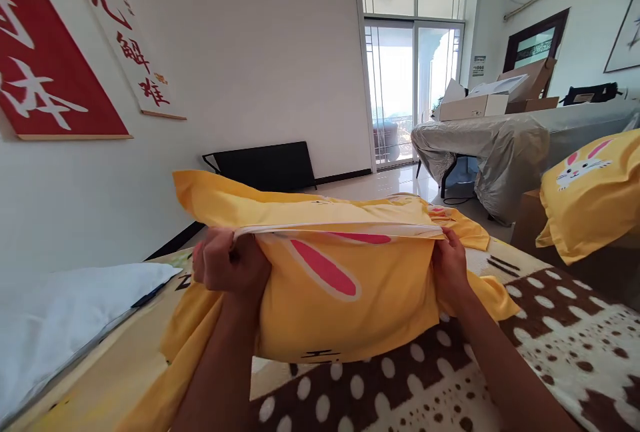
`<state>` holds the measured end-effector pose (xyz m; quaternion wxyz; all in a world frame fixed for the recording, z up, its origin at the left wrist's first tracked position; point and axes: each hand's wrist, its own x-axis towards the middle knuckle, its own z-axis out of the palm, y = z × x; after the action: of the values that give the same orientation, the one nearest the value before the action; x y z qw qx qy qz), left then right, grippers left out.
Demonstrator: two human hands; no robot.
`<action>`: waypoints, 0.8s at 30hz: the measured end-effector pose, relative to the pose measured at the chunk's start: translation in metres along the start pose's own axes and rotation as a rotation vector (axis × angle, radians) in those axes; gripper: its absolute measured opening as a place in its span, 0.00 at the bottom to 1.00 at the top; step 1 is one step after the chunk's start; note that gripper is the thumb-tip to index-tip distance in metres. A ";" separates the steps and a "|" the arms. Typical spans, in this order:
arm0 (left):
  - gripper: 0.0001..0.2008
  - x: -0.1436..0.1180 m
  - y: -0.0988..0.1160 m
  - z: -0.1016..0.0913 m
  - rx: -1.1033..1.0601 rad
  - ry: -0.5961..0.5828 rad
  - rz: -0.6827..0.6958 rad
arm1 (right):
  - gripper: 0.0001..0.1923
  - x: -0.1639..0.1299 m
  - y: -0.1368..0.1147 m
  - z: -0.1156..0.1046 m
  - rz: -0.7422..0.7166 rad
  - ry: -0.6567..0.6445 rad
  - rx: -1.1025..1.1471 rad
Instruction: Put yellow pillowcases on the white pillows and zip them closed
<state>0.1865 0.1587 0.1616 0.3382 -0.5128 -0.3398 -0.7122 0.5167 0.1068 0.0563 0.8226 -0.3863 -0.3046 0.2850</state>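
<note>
A yellow pillowcase with pink-and-white rabbit ears printed on it is stretched between my two hands above the bed. My left hand is closed in a fist on the left end of its opening edge. At the right end of that edge, my right hand pinches the cloth. A pale strip runs along the edge between the hands. Whether a pillow is inside cannot be seen. More yellow cloth hangs beside my left forearm, and another fold lies behind my right hand.
A brown-and-cream patterned blanket covers the bed. At left lies a white pillow. A second yellow rabbit pillow rests on a box at right. Behind stands a plastic-covered table with cardboard boxes. A black panel leans against the wall.
</note>
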 end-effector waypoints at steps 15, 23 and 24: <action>0.16 -0.075 -0.021 -0.078 -0.258 -1.319 0.058 | 0.13 0.045 -0.003 -0.062 -0.155 -0.351 -1.543; 0.20 -0.036 0.019 -0.094 -0.291 -1.817 -0.173 | 0.10 0.035 -0.044 -0.080 -0.082 -0.539 -1.535; 0.20 -0.035 0.022 -0.097 -0.290 -1.836 -0.172 | 0.10 0.030 -0.051 -0.077 -0.075 -0.577 -1.508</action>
<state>0.1650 0.0707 0.1075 -0.1840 -0.8852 -0.4185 -0.0858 0.6039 0.0643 0.0662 0.2388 -0.7380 -0.6279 0.0637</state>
